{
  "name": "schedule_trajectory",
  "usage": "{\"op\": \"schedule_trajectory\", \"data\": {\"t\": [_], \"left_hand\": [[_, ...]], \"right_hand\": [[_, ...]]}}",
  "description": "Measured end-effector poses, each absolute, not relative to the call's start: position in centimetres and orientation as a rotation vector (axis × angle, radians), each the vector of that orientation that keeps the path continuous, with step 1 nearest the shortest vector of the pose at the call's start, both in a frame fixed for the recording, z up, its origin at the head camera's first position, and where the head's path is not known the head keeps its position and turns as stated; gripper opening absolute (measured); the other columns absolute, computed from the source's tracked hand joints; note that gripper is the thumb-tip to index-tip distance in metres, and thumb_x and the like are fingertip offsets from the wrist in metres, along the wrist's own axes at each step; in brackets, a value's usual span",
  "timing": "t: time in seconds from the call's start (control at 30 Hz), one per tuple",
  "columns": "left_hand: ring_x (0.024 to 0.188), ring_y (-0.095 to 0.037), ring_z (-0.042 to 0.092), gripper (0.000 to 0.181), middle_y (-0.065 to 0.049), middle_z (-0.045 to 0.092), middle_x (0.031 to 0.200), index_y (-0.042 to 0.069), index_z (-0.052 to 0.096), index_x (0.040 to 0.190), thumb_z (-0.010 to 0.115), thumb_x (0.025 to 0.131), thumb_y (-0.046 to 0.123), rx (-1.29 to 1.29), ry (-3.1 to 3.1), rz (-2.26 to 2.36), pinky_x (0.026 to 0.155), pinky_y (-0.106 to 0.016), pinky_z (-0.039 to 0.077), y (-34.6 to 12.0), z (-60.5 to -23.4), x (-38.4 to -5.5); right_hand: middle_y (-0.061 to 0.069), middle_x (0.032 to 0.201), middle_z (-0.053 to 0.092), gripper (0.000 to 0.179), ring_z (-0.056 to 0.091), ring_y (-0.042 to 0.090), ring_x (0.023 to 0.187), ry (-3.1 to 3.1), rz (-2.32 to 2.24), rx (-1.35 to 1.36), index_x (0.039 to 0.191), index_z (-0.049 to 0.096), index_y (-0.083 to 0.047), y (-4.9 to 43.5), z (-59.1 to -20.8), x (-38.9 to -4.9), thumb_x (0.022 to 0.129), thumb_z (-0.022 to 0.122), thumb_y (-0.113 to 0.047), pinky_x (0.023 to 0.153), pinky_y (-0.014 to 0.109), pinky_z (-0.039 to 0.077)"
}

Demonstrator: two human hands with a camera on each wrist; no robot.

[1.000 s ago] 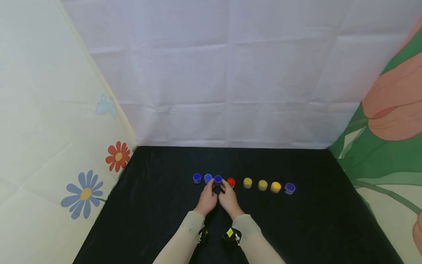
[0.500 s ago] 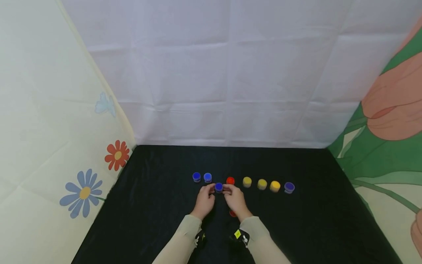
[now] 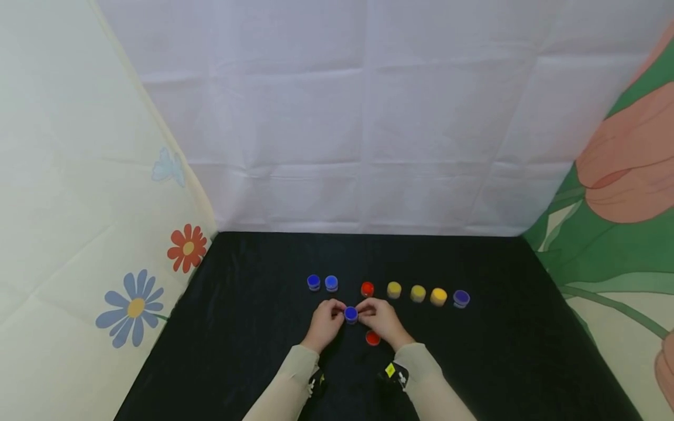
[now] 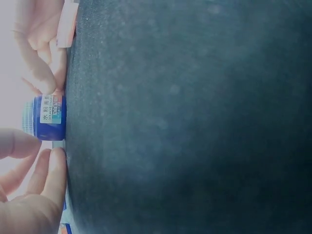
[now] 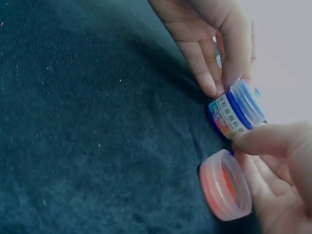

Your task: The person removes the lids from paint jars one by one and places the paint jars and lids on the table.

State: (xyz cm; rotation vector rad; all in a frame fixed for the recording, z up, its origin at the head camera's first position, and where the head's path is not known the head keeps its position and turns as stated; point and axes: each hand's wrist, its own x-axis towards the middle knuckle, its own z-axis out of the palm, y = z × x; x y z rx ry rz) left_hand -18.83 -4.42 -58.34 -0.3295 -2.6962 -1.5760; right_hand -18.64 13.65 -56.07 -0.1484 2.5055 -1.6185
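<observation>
A small blue paint jar (image 3: 351, 316) with a ribbed translucent lid stands upright on the black cloth, between my two hands. My left hand (image 3: 322, 324) pinches its left side with thumb and fingertips. From the right, my right hand (image 3: 383, 320) holds the opposite side in the same way. In the left wrist view the jar's printed label (image 4: 50, 109) faces the camera. Close beside my right hand lies a shallow translucent cap tinted red (image 5: 219, 190), on the near side of the jar.
Further back a row of lidded jars crosses the black table (image 3: 263, 351): two blue jars (image 3: 313, 283) on the left, a red jar (image 3: 367, 289), yellow jars (image 3: 418, 293), and a dark blue jar (image 3: 461, 299) at the right end. A white cloth (image 3: 363, 146) hangs behind.
Both hands have brought the blue jar out of the row toward me, leaving a gap between the blue and red jars. The red-tinted cap has come into view from under my right hand.
</observation>
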Motion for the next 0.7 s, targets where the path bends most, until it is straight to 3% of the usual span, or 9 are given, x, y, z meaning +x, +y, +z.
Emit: {"op": "schedule_trajectory", "data": {"t": [0.17,0.37,0.7], "left_hand": [[0.102,-0.028,0.066,0.019,-0.012,0.066,0.110,0.003,0.066,0.111,0.060,0.095,-0.003,-0.389,-2.672,-1.675,0.090,-0.043,0.054,-4.6,-58.3,-18.8],[0.109,-0.027,0.065,0.024,-0.011,0.069,0.118,0.005,0.067,0.120,0.056,0.099,0.000,-0.458,-2.670,-1.809,0.095,-0.044,0.051,-5.2,-58.6,-18.9],[0.126,-0.031,0.056,0.035,-0.012,0.060,0.137,0.009,0.059,0.140,0.054,0.105,0.011,-0.628,-2.742,-1.890,0.107,-0.051,0.043,-6.4,-58.9,-19.0]], "right_hand": [[0.014,0.099,0.074,0.018,0.072,0.025,0.092,2.406,-1.636,-0.193,0.105,0.069,0.004,14.2,-56.4,-18.8,0.088,0.072,0.005,0.082,0.040,0.059],[0.013,0.102,0.074,0.021,0.072,0.024,0.094,2.333,-1.651,-0.196,0.108,0.068,0.003,14.5,-56.9,-19.0,0.088,0.075,0.000,0.084,0.038,0.058],[0.013,0.103,0.075,0.021,0.072,0.025,0.096,2.343,-1.660,-0.190,0.108,0.068,0.002,14.4,-56.9,-18.9,0.088,0.075,0.000,0.085,0.038,0.058]]}}
